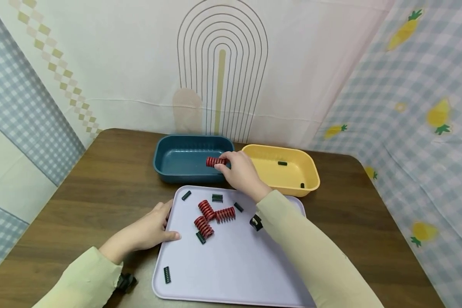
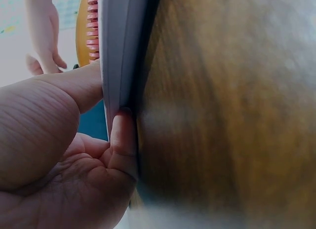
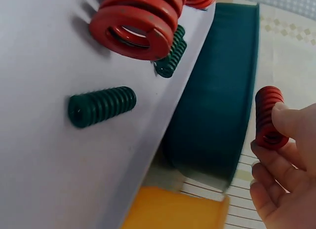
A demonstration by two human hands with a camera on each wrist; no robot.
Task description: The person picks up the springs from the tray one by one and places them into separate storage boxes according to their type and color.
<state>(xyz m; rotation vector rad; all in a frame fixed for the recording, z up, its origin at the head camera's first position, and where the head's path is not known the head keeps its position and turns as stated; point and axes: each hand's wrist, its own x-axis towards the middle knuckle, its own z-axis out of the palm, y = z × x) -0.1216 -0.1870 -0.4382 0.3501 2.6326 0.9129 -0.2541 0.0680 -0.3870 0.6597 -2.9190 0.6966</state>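
Between thumb and fingers, my right hand (image 1: 243,171) pinches a red coil spring (image 1: 214,162), held above the right part of the teal bin (image 1: 162,171). The right wrist view shows that spring (image 3: 269,115) gripped at its side. My left hand (image 1: 150,229) holds the left edge of the lilac tray (image 1: 231,273), thumb over the rim and fingers against the side, as the left wrist view shows. On the tray lie three red springs (image 1: 225,214) bunched together. Several small dark green springs (image 1: 167,274) are scattered around them.
Beside the teal bin stands a yellow bin (image 1: 267,171) with two small dark green springs (image 1: 282,163) in it. Both bins are behind the tray on a brown wooden table (image 1: 111,171). A patterned cloth (image 1: 138,64) hangs behind the table.
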